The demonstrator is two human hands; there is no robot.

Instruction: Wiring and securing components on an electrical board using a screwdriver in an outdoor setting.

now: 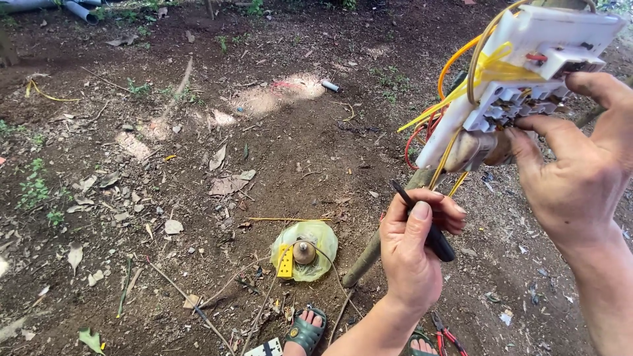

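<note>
My right hand [580, 165] grips a white plastic switch board [527, 72], held up with its back side showing and yellow, orange and red wires [455, 112] hanging from it. My left hand [415, 250] is closed around a dark-handled tool [428, 231], likely a screwdriver, just below the board's lower corner. On the dirt below lies a yellowish plastic bag [316, 247] with a small brass bell-shaped part [304, 252] and a yellow plastic piece [285, 261] on it.
Bare soil with dry leaves, twigs and small stones. A wooden stick [369, 254] slants under my left hand. My sandalled foot [305, 329] is at the bottom edge, red-handled pliers [445, 336] beside it. Grey pipes [79, 10] lie top left.
</note>
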